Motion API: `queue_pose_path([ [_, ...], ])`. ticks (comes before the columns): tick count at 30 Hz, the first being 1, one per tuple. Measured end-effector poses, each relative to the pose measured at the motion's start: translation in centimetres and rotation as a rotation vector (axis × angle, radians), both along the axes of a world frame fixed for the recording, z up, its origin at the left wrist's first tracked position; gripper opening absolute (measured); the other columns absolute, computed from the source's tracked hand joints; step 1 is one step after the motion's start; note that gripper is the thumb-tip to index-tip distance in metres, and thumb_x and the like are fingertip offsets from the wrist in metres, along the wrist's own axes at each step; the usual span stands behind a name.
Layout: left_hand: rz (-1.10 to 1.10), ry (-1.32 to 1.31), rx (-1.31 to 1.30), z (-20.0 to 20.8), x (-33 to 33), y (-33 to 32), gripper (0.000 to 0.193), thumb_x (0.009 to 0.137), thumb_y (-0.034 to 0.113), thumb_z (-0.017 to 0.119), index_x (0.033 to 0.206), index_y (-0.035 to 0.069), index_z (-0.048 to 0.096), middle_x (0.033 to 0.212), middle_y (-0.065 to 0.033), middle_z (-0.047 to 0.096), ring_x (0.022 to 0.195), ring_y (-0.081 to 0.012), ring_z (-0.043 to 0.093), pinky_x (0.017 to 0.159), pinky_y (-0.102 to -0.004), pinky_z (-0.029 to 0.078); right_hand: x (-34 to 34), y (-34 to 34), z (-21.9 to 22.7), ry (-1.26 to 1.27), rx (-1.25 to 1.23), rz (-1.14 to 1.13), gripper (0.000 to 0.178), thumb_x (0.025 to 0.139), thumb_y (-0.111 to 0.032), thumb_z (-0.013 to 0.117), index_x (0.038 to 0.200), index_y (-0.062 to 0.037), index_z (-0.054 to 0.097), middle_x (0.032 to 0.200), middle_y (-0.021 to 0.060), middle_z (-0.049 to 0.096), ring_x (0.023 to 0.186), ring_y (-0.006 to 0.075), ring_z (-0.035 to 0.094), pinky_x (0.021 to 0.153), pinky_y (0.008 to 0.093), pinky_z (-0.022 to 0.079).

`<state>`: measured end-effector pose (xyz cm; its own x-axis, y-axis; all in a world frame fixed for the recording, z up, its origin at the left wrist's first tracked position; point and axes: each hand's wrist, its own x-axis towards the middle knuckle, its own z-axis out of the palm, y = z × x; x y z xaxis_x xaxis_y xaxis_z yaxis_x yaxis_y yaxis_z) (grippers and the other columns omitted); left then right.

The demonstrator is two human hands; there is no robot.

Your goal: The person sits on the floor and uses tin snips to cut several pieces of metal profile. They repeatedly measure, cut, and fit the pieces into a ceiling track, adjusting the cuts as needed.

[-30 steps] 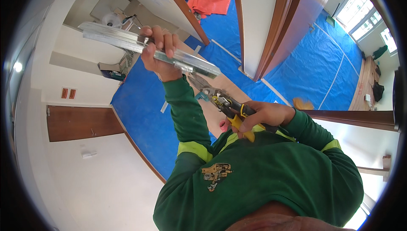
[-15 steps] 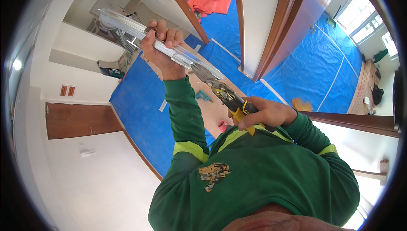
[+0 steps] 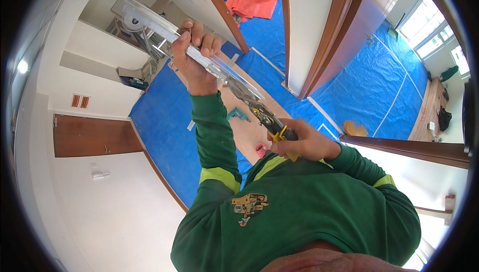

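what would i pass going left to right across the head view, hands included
Brown door, left hand, teal tool, right hand, straw-coloured tuft, black bag.

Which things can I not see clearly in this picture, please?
Head view: handles of the cutter, partly covered by the right hand.
Head view: palm of the left hand, partly covered by the metal strips.
Head view: marks on the orange wall signs, too small to read.
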<state>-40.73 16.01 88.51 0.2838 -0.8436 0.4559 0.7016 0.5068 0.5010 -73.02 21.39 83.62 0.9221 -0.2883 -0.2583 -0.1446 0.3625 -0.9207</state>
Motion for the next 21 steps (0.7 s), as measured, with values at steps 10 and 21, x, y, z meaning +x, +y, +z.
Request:
queue_pose_path([
  [10,0.030,0.052,-0.268,0.4,-1.2,1.9,0.025,0.101,0.023,0.070,0.120,0.010,0.060,0.086,0.0001,0.053,0.061,-0.0109,0.061,0.066,-0.0328,0.050,0.0,2.6,0.3,-0.080,0.179,-0.081,0.031,0.104,-0.023,0.081,0.125,-0.0039,0.066,0.101,0.0008,0.067,0.083,0.0090,0.065,0.072,0.0284,0.052],
  [21,-0.061,-0.024,-0.287,1.5,-0.7,1.9,0.028,0.102,0.022,0.068,0.124,0.006,0.058,0.089,-0.0009,0.053,0.060,-0.0121,0.060,0.065,-0.0328,0.051,0.5,3.4,-0.2,-0.054,0.009,-0.088,0.028,0.105,-0.024,0.081,0.115,-0.0031,0.066,0.081,-0.0009,0.063,0.069,0.0069,0.062,0.063,0.0263,0.050],
])
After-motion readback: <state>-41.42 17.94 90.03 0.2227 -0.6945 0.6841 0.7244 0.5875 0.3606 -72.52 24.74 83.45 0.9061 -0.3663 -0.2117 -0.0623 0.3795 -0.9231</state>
